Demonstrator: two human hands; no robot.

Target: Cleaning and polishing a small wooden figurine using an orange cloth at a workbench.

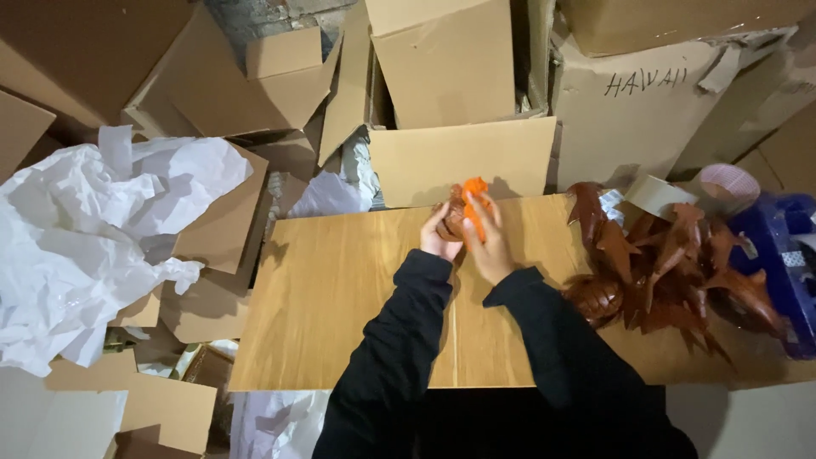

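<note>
Hands' fingers closed: left point(439, 237) on brown wooden figure point(451, 219), right point(486, 242) on orange cloth point(473, 204).

The right hand point(489, 242) hides much of the small brown carving point(452, 219).

A single head-worn camera looks steeply down from the person's own eye level onto a pale wooden board table point(340, 289), close enough that both black sleeves enter from the bottom edge and fill the lower centre. The view faces forward across the table toward a wall of stacked brown cardboard boxes point(442, 68) at the top of frame. Crumpled white packing paper point(93, 229) lies at the left edge, a blue plastic crate point(786, 255) at the right.
</note>
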